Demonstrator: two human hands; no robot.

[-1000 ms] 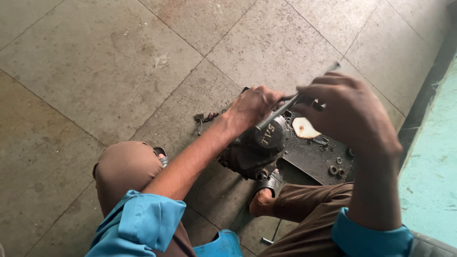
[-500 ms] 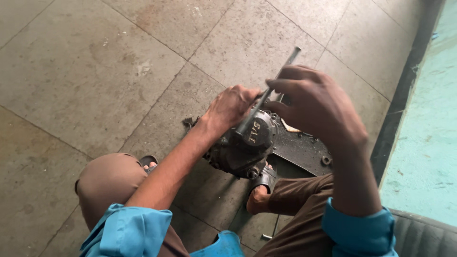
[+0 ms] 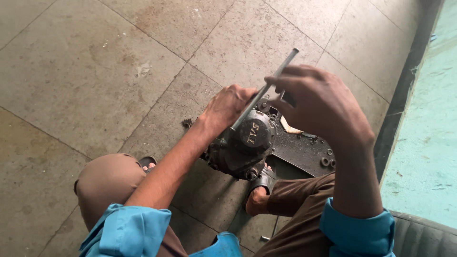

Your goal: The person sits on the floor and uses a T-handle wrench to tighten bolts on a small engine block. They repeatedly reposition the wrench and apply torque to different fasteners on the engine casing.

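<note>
A: What changed from half a second back?

B: Not much. The long grey metal rod tool (image 3: 264, 88) keeps its slant, lower end on the dark round cast-metal engine housing (image 3: 243, 145), upper end poking past the fingers. The right hand (image 3: 320, 103) sits a bit lower along the rod than before, with more of the rod's top showing. The left hand (image 3: 227, 105) stays on the housing's upper left edge.

A: Grip state?

B: Right hand's grip is curled around the rod's middle, fingers closed on it. Left grip presses the housing beside the rod's lower end; can't tell if it wraps anything.

A: Where's the housing?

B: On the grey stone tile floor (image 3: 95, 71), between the knees, just under both hands, touching a sandalled foot (image 3: 257, 197). A flat dark metal plate (image 3: 304, 150) with small washers lies just right of it.
</note>
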